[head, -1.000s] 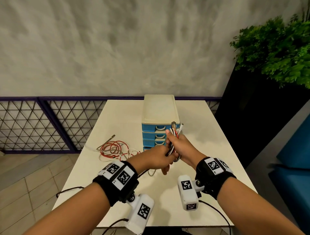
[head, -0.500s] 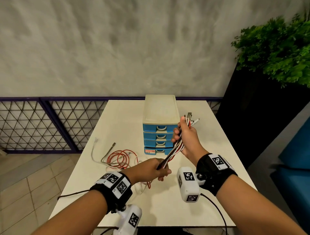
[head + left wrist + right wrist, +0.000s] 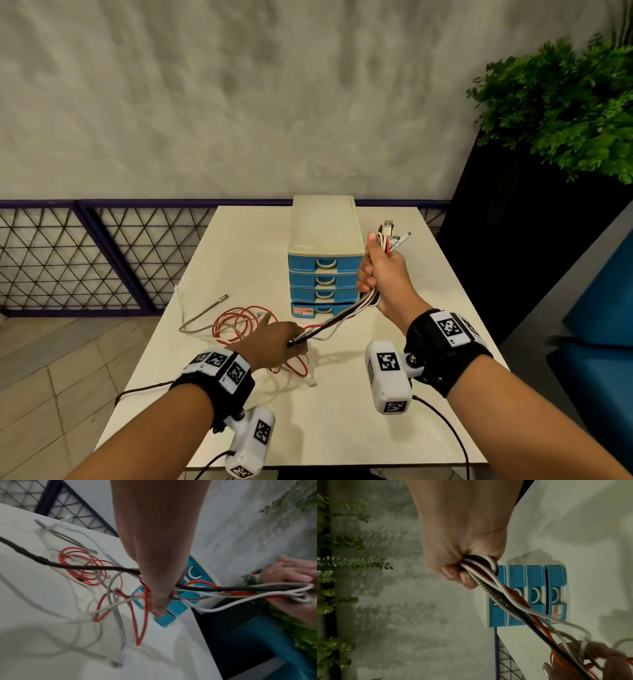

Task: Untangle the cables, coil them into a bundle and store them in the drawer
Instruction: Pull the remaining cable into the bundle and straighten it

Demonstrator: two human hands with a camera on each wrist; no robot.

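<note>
While the left hand point(image 3: 274, 346) grips the mixed red, white and braided cables point(image 3: 337, 317) low over the white table point(image 3: 394, 428), the right hand point(image 3: 383, 274) fists their plug ends (raised) beside the blue four-drawer plastic chest point(image 3: 325, 274); loose loops trail beyond the left hand.

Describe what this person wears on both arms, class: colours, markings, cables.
Each bare forearm carries a black wrist strap topped with white blocks of black square-patterned markers. A white boxy camera, also marker-tagged, hangs below each wrist, trailing a thin dark cable. No sleeves show.

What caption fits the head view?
Both hands, right and left, stretch cables before a drawer unit.
</note>
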